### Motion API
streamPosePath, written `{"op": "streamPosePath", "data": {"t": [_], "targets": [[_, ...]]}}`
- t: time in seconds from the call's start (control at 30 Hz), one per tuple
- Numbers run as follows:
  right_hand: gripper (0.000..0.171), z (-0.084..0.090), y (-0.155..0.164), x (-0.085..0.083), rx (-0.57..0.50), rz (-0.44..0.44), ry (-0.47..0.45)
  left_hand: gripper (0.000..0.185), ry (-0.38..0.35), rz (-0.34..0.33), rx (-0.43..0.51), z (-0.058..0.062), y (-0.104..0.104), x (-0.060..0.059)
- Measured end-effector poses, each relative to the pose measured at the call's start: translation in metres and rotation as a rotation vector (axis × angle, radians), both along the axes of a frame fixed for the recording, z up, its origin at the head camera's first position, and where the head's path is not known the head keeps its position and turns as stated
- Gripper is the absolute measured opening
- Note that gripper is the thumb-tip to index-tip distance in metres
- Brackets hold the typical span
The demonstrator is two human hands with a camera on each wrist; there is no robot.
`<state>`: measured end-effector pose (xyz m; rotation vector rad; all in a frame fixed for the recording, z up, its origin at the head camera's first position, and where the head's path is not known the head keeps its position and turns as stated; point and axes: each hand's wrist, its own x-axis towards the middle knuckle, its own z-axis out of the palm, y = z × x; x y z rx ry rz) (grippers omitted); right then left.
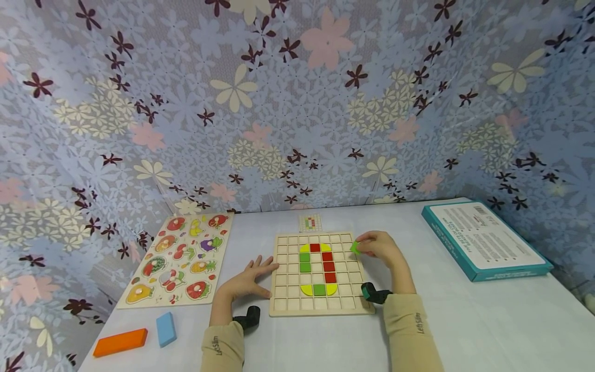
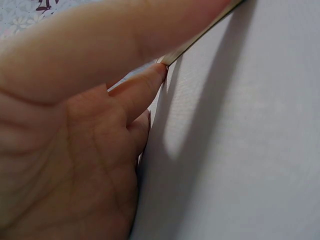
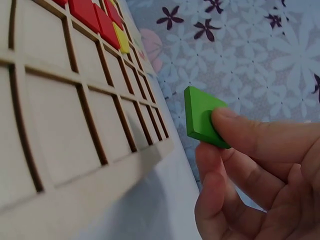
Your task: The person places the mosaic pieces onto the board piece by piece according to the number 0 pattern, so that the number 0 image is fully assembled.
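A wooden grid board (image 1: 288, 305) lies in the middle of the table, bearing red, green and yellow tiles in a ring-like pattern. My right hand (image 1: 382, 248) pinches a green square tile (image 3: 200, 115) between thumb and fingers, over the board's right edge in the head view. In the right wrist view the tile is tilted, beside the grid cells. My left hand (image 1: 246, 281) has its fingers spread, the fingertips at the board's left edge. The left wrist view shows its palm and fingers (image 2: 140, 95) against that edge.
A small pattern card (image 1: 303, 225) lies behind the board. On the left are a fruit puzzle board (image 1: 181, 258), an orange block (image 1: 121, 342) and a blue block (image 1: 166, 329). A teal-edged box (image 1: 488, 243) lies at the right. A flowered cloth (image 1: 297, 113) hangs behind the table.
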<state>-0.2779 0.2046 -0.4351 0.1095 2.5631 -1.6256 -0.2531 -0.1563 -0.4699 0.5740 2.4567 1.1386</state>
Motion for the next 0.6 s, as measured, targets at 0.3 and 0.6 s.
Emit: {"op": "streamPosePath", "data": {"t": [0.3, 0.6], "targets": [[0.028, 0.002, -0.014, 0.0, 0.005, 0.053, 0.052, 0.081, -0.003, 0.01, 0.0, -0.001, 0.001, -0.001], [0.022, 0.004, -0.036, 0.002, 0.052, 0.114, 0.073, 0.081, -0.013, 0.012, 0.008, -0.002, 0.001, -0.001]]}}
